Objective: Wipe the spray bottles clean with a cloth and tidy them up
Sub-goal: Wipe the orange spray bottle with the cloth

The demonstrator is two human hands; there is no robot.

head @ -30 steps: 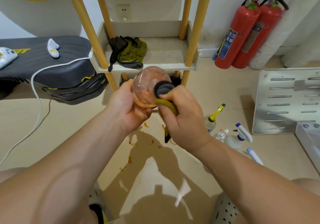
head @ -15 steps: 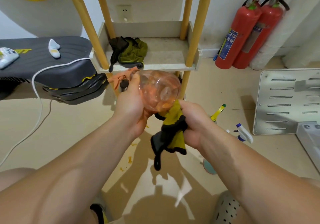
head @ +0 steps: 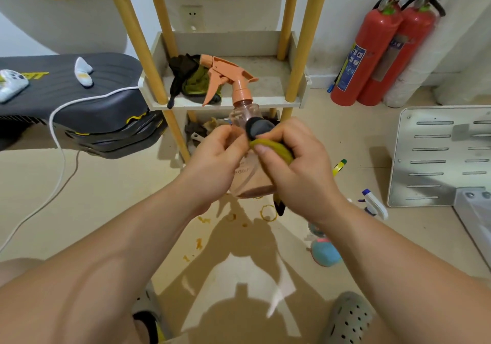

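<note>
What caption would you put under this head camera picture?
Left hand holds a peach spray bottle upright while the right hand presses a yellow-black cloth against it.

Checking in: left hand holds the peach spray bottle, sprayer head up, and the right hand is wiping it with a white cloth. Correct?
Not quite: the cloth is yellow and black, not white. The head view shows the left hand holding the peach spray bottle, sprayer head up, and the right hand pressing that cloth against it.
</note>
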